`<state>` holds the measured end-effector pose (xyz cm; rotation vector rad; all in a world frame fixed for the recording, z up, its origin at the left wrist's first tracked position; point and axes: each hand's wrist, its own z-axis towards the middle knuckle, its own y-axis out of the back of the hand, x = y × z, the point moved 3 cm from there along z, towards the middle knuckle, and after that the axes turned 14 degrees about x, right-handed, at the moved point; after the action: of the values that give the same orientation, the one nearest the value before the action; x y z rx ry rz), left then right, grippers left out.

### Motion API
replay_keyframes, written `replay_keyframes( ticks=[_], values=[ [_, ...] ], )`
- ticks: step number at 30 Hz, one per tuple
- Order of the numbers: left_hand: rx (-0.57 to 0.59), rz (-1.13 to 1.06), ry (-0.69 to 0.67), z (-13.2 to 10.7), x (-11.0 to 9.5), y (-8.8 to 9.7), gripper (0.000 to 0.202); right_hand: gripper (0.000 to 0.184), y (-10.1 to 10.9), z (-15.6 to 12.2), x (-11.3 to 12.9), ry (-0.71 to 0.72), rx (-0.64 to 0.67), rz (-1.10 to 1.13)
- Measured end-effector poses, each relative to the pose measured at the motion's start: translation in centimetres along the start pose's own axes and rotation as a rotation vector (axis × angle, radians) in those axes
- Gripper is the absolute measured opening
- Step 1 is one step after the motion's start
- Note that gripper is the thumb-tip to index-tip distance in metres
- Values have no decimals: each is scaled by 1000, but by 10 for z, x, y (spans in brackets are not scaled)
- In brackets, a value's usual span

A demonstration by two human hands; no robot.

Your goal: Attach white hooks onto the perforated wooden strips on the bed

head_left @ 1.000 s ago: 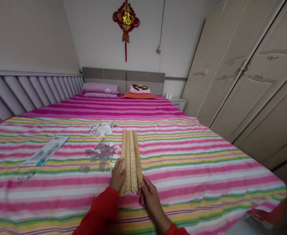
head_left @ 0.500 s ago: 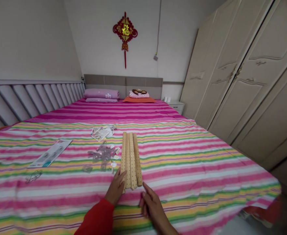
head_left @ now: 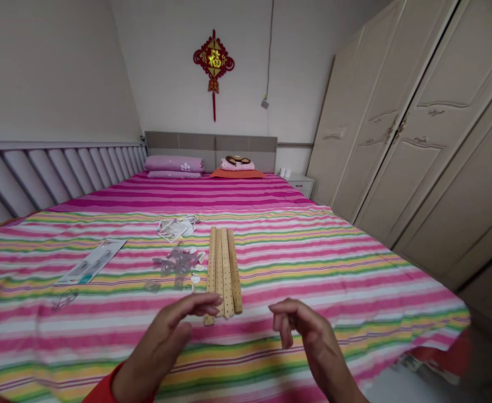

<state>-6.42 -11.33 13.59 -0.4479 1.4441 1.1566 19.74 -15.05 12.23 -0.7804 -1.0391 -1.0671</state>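
Note:
A bundle of several light wooden slats with rows of small holes [head_left: 223, 268] lies lengthwise on the striped bedspread [head_left: 333, 280]. My left hand [head_left: 174, 330] hovers just in front of the near end of the slats, fingers stretched out and apart, holding nothing. My right hand [head_left: 308, 330] hangs in the air to the right of the slats, fingers loosely curled downward and empty. Neither hand touches the slats. Left of the slats lie small clear plastic pieces [head_left: 177, 263] and small white discs [head_left: 195, 278].
A long blister card [head_left: 91, 261] and a clear packet [head_left: 173, 228] lie on the bed to the left. Pillows [head_left: 173, 165] rest at the headboard. A padded rail [head_left: 40, 176] borders the left side; a tall wardrobe [head_left: 430, 140] stands on the right.
Both hands have let go of the near end of the slats and lifted back toward me, spreading apart. The slats stay where they lay.

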Motion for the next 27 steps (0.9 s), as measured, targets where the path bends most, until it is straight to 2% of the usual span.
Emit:
replay_keyframes(
  ticks=[3, 5, 8, 11, 14, 16, 19, 24, 27],
  values=[
    [-220, -34, -88, 18, -22, 16, 93, 71, 4, 24, 31, 146, -90, 4],
    [-299, -47, -43, 32, -21, 22, 94, 71, 8, 43, 31, 138, -128, 5],
    [-352, -71, 83, 52, 2, 25, 89, 72, 19, 71, 3, 25, -192, 14],
    [-392, -80, 251, 64, 42, 22, 84, 70, 31, 87, -44, -159, -225, 73],
    [-423, -57, 370, 63, 79, 16, 81, 71, 36, 85, -87, -334, -275, 114],
    [-443, -52, 422, 58, 93, 12, 80, 71, 34, 77, -107, -435, -317, 162],
    [-443, -48, 458, 53, 101, 11, 79, 70, 30, 67, -118, -514, -357, 208],
    [-412, -6, 425, 58, 95, 17, 79, 71, 25, 75, -113, -509, -329, 172],
    [-429, 3, 434, 56, 100, 21, 79, 72, 22, 79, -115, -529, -324, 163]
  ],
)
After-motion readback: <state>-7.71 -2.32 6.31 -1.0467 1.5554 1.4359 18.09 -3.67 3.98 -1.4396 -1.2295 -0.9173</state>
